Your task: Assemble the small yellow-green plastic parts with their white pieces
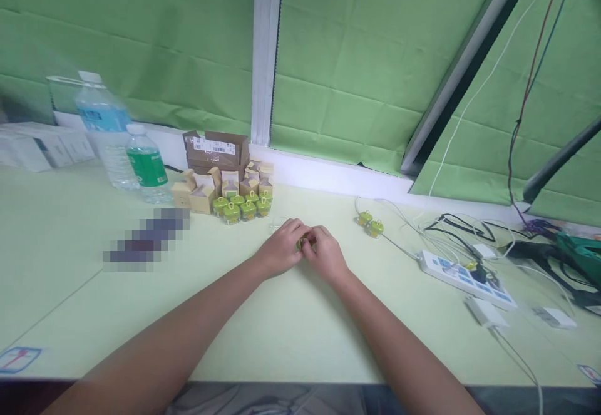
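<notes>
Hands: left hand [282, 249] and right hand [325, 253] both pinch one small green item [301, 244] at frame centre.
Done: green pieces [241, 207] grouped left of centre, two green pieces [370, 223] right.
Left: small boxes [220, 186] standing unfilled, apparently.

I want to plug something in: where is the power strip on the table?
In the head view the white power strip lies on the table's right side, right of the right hand, among white cables and adapters.
</notes>
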`<action>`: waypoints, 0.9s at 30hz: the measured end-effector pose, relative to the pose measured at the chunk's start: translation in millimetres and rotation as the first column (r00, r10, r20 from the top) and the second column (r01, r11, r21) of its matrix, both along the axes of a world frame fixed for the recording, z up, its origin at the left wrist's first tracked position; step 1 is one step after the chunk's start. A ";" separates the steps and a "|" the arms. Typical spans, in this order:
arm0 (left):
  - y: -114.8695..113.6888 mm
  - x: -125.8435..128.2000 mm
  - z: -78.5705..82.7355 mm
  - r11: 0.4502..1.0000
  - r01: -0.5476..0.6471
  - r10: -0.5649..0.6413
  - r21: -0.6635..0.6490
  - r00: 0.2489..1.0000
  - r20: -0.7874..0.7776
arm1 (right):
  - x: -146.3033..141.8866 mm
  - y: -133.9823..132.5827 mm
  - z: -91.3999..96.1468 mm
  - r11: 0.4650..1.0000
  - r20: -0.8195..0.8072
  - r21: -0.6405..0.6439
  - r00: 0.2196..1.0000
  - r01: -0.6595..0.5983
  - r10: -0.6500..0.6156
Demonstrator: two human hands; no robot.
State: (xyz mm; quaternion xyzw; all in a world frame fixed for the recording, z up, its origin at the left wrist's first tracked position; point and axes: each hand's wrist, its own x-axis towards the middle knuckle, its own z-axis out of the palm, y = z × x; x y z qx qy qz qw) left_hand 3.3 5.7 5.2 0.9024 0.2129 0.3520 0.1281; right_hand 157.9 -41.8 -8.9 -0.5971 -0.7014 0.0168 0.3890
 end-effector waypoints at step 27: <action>16.8 -14.3 -9.0 0.989 -0.111 0.130 0.095 0.968 -0.216 | 24.4 4.1 -1.8 0.995 0.231 -0.053 0.969 -0.080 0.090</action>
